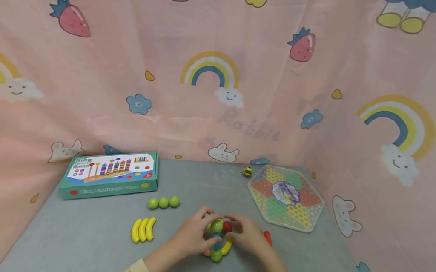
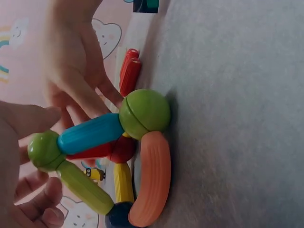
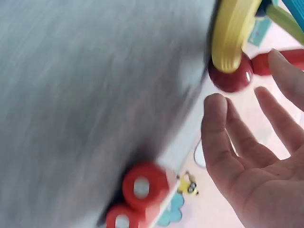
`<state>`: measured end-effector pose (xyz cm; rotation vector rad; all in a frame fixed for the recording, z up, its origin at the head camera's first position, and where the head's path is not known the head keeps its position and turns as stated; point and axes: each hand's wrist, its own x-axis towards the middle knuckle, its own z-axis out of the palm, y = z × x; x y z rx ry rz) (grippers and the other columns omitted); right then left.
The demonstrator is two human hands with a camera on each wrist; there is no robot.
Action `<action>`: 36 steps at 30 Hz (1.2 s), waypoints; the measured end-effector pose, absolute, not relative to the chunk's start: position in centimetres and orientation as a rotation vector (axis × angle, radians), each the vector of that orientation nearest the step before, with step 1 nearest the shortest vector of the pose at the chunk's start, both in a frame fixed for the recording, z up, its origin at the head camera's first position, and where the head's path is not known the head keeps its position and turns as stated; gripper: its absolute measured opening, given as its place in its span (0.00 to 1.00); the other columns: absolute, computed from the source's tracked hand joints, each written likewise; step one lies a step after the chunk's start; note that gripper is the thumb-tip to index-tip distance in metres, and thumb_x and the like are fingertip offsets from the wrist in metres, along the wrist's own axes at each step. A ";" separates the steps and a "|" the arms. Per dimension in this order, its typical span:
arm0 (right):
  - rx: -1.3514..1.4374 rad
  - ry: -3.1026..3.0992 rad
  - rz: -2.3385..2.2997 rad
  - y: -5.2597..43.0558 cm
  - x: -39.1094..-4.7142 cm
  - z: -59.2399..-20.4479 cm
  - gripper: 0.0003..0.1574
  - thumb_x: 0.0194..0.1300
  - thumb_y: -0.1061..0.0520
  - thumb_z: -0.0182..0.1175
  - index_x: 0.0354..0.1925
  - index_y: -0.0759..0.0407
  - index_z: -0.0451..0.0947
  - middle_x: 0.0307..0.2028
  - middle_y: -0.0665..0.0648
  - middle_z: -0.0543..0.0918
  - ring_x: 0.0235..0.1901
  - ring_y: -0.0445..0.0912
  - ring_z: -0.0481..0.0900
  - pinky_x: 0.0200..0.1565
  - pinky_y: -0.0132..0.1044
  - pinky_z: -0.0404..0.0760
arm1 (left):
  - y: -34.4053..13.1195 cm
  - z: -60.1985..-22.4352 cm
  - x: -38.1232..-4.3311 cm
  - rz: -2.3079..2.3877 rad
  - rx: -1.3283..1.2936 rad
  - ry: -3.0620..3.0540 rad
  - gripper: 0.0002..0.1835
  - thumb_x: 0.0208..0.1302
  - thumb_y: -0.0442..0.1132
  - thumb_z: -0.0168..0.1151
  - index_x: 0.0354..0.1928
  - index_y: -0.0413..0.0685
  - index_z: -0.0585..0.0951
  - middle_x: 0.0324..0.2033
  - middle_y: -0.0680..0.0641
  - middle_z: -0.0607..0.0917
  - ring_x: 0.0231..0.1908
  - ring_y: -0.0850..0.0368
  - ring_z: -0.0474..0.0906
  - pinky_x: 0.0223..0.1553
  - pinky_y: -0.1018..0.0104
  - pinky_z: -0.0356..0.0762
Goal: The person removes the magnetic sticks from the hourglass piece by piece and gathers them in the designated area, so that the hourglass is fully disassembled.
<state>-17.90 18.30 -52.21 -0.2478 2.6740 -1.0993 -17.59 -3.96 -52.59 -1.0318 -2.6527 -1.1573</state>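
A small frame of coloured sticks and balls stands on the table between both hands. A green ball point(image 1: 217, 226) is at its top, joined by a blue stick point(image 2: 91, 134) to a larger green ball point(image 2: 145, 114) on the table. A curved orange stick point(image 2: 153, 180) lies along the base, and a yellow stick point(image 3: 232, 33) meets a red ball point(image 3: 232, 73). My left hand point(image 1: 193, 233) is around the top green ball, fingers loosely bent; contact is unclear. My right hand point(image 1: 249, 236) is spread beside the red ball, thumb and fingers apart, holding nothing.
Three green balls point(image 1: 163, 202) and three yellow curved sticks point(image 1: 143, 230) lie to the left. Red sticks point(image 1: 267, 237) lie beyond my right hand. Farther back are a green game box point(image 1: 111, 174), a bee-like figure point(image 1: 247, 171) and a hexagonal board point(image 1: 286, 197) at right.
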 end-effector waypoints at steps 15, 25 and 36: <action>-0.235 2.699 -1.018 17.2 -18.9 -53.2 0.18 0.61 0.61 0.71 0.51 0.56 0.87 0.48 0.56 0.88 0.51 0.54 0.83 0.51 0.53 0.82 | -2.9 -51.9 -17.1 -0.933 -0.997 -2.597 0.18 0.60 0.41 0.74 0.52 0.49 0.85 0.43 0.51 0.81 0.38 0.61 0.80 0.38 0.70 0.81; -0.183 2.714 -1.018 17.2 -19.1 -53.5 0.18 0.58 0.60 0.72 0.49 0.54 0.89 0.46 0.56 0.89 0.47 0.51 0.86 0.44 0.45 0.85 | -2.6 -52.1 -17.0 -0.967 -0.990 -2.610 0.15 0.65 0.40 0.69 0.51 0.44 0.84 0.43 0.49 0.83 0.38 0.61 0.82 0.37 0.73 0.81; -0.172 2.687 -1.032 17.2 -19.2 -53.4 0.17 0.58 0.59 0.73 0.47 0.54 0.89 0.44 0.55 0.90 0.45 0.49 0.87 0.42 0.44 0.86 | -2.8 -51.7 -17.0 -1.191 -0.911 -2.697 0.13 0.70 0.38 0.63 0.52 0.39 0.83 0.42 0.47 0.84 0.37 0.63 0.80 0.37 0.72 0.80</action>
